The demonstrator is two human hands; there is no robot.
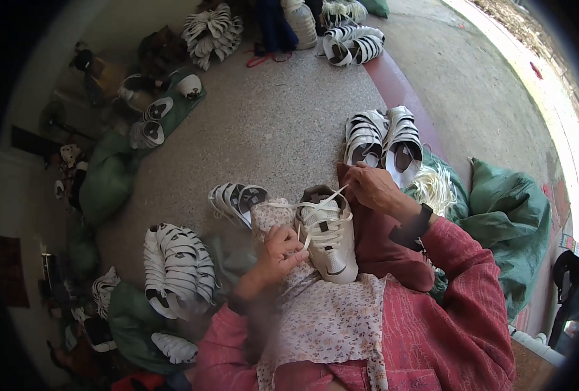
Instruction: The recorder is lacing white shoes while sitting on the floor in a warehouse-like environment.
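Observation:
A cream-and-white sneaker (339,253) rests on my lap over a flowered apron (332,319), its toe toward me and its dark-lined opening away from me. A white shoelace (332,197) runs through its upper eyelets, with ends drawn out to both sides. My right hand (375,189), beyond the shoe's right side, pinches the lace between thumb and fingers. At the shoe's left side my left hand (281,253) is closed with a white lace length at its fingertips. A dark band circles my right wrist.
Stacked white shoe uppers (180,270) lie left, with smaller bundles (237,201) ahead. Two rows of uppers (403,146) stand ahead right, near a heap of white laces (434,189) and a green sack (507,208). More sacks and shoe parts line the left wall.

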